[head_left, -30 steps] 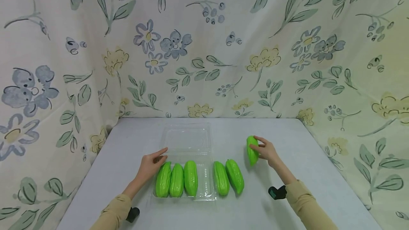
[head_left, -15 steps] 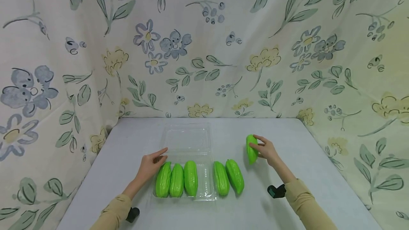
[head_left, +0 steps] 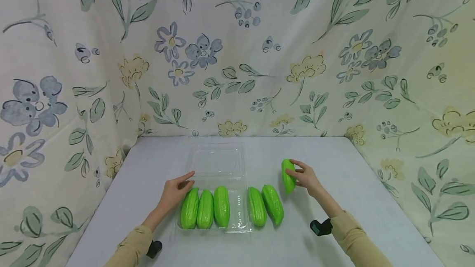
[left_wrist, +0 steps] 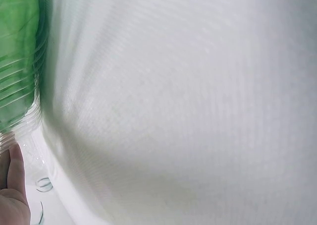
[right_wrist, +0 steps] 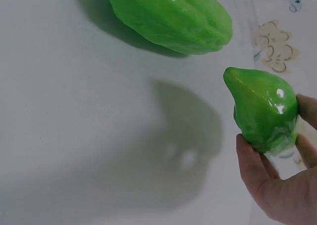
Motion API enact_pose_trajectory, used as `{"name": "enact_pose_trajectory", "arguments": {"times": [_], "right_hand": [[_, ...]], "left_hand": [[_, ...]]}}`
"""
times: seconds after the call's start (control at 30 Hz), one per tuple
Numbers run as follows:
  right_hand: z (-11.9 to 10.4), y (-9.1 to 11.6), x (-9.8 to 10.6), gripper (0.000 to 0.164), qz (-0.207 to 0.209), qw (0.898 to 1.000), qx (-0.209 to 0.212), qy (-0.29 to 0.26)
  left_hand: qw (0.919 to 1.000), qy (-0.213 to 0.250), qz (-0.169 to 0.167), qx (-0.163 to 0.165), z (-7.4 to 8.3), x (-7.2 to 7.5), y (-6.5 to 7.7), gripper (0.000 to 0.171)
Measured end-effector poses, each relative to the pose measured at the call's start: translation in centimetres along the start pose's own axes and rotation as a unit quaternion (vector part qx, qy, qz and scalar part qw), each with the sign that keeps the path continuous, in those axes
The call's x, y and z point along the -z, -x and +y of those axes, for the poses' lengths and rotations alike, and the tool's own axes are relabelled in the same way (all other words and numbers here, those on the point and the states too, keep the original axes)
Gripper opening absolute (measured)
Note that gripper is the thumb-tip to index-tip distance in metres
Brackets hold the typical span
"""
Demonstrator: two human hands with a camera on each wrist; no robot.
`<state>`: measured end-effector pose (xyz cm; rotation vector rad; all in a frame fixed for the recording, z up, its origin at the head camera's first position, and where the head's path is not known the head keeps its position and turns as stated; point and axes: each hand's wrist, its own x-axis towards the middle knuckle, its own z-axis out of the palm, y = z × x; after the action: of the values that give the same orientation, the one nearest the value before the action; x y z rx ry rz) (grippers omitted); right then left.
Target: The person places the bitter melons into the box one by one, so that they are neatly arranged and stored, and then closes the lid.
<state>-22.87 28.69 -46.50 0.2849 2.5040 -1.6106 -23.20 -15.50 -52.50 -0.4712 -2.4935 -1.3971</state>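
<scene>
In the head view my right hand point(head_left: 306, 177) grips a bright green ridged gourd point(head_left: 287, 177) by its side, tip hanging down. The right wrist view shows the held gourd point(right_wrist: 265, 108) between thumb and fingers, its shadow on the table below. My left hand point(head_left: 175, 190) is at the back left corner of a clear plastic clamshell box point(head_left: 240, 211), fingers fairly straight. Fingertips point(left_wrist: 15, 158) meet the box's ribbed wall in the left wrist view. Three similar gourds lie side by side in the box, the rightmost gourd point(head_left: 221, 207) beside a bare strip of its base.
Two more gourds, a left one point(head_left: 257, 207) and a right one point(head_left: 272, 204), lie just right of the box. The box's lid point(head_left: 217, 162) is folded back flat on the white table point(head_left: 315, 147). A floral curtain point(head_left: 237, 52) stands behind.
My right hand and its gourd rise slightly at first, then shift a little left and lower in the head view. My left hand and the box stay in place.
</scene>
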Motion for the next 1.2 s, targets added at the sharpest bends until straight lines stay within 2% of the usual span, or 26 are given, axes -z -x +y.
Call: {"name": "enact_pose_trajectory", "arguments": {"times": [0.5,0.97,1.2], "right_hand": [[-0.8,1.3,-1.3,0.06,-0.011,1.0,0.017,-0.015],[-1.4,1.8,-2.3,0.06,-0.007,0.999,0.003,-0.038],[-1.7,2.3,-2.7,0.06,-0.014,0.998,0.008,-0.061]], "left_hand": [[1.0,-0.007,0.001,-0.003,0.1,0.0,0.1,0.035],[0.9998,-0.005,0.007,-0.017,0.1,0.0,0.0,0.035],[0.9999,-0.007,0.007,-0.014,0.2,-0.1,0.0,0.035]]}}
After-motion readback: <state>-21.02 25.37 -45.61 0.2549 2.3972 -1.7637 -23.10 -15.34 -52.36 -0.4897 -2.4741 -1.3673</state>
